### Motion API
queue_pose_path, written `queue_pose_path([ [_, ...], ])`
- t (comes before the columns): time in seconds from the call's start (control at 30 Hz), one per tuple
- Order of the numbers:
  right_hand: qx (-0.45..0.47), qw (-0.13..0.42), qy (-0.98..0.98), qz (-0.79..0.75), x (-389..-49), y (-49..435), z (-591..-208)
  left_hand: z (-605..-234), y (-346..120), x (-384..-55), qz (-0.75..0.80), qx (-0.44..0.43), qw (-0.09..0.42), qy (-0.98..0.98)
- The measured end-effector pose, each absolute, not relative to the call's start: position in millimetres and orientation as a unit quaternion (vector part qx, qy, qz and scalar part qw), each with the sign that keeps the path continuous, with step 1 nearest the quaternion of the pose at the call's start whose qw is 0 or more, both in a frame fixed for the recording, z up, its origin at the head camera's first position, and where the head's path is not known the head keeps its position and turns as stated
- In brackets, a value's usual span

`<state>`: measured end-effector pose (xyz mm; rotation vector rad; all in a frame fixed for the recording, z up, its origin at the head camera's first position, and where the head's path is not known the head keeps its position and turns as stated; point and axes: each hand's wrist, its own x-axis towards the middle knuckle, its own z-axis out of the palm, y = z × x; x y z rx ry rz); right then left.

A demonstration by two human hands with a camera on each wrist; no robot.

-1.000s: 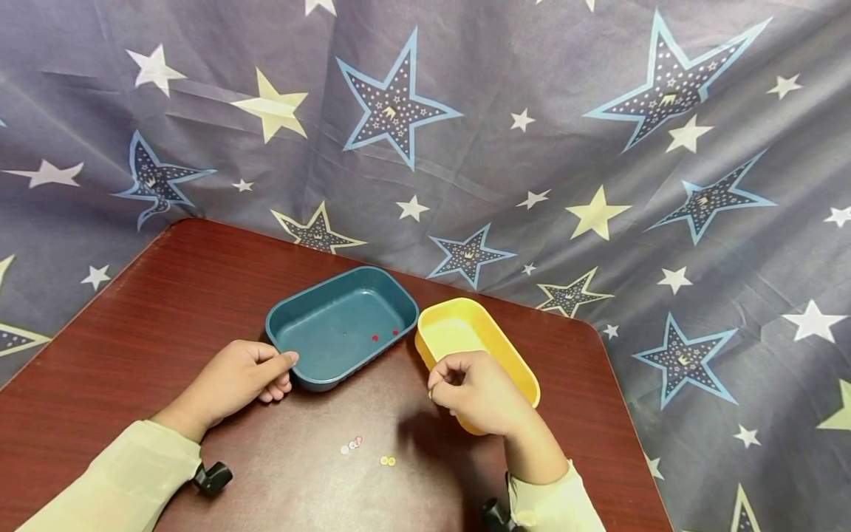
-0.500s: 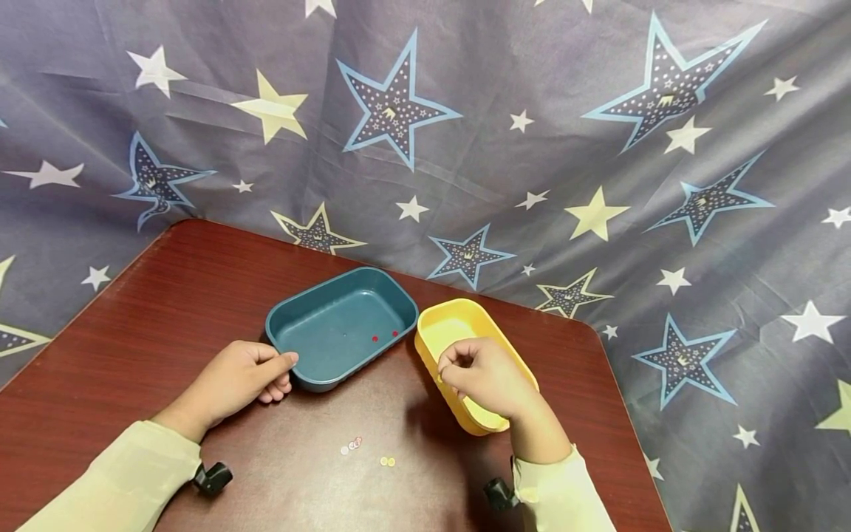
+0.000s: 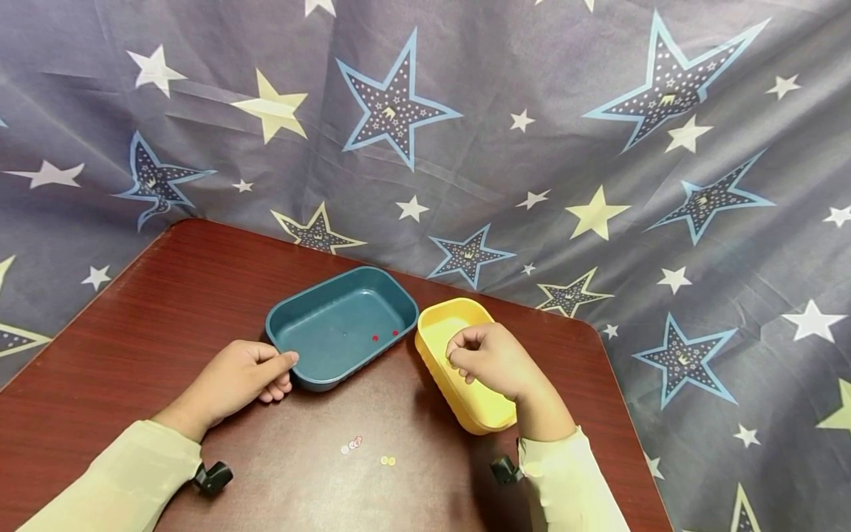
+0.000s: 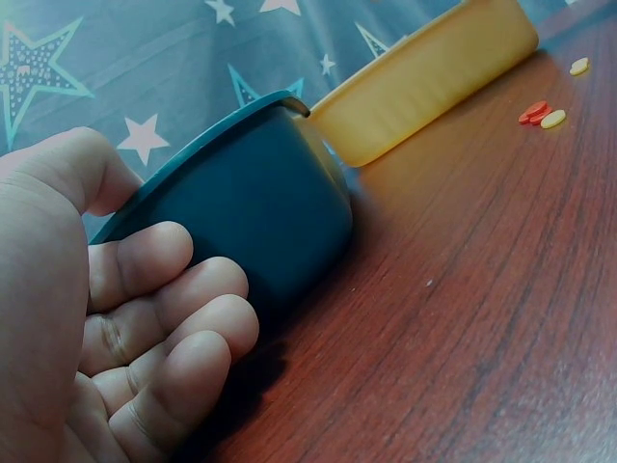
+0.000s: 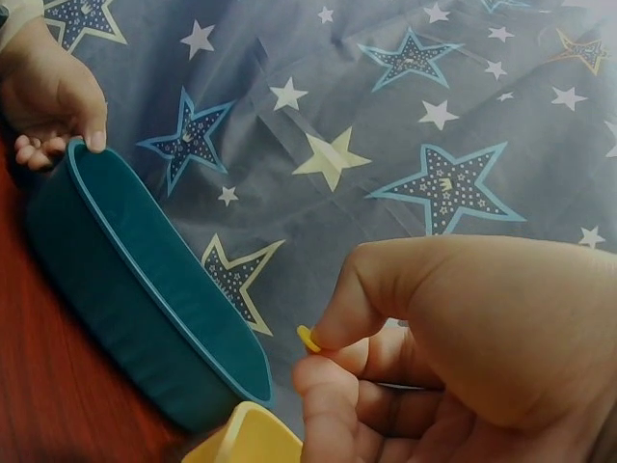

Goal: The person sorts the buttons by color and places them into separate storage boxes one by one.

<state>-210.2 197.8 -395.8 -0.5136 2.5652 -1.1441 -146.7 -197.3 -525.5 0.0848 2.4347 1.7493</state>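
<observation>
My left hand [image 3: 239, 380] grips the near left corner of a dark teal plastic bin [image 3: 332, 325], thumb over the rim and curled fingers against the outer wall in the left wrist view. Two small red pieces [image 3: 375, 338] lie on its floor. My right hand [image 3: 495, 362] is over a yellow plastic bin [image 3: 479, 406], overlapping its middle in the head view. Between thumb and index finger it pinches a small round yellow button [image 5: 308, 338], plain in the right wrist view. The hand hides part of the yellow bin's inside.
On the red-brown wooden table [image 3: 286, 473], in front of the bins, lie a small cluster of pale and reddish buttons [image 3: 352, 445] and a pair of yellow buttons [image 3: 388, 461]. A star-patterned curtain [image 3: 479, 185] hangs behind the table.
My right hand has moved rightward and slightly farther back, from the yellow bin's near left side to over its middle. The left hand and both bins stay in place.
</observation>
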Motion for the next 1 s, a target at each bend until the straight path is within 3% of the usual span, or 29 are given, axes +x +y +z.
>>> queue_pose_path([
  [1.0, -0.107, 0.225, 0.869, -0.428, -259, 216, -411, -525, -197, -145, 0.582, 0.032, 0.066, 0.81],
])
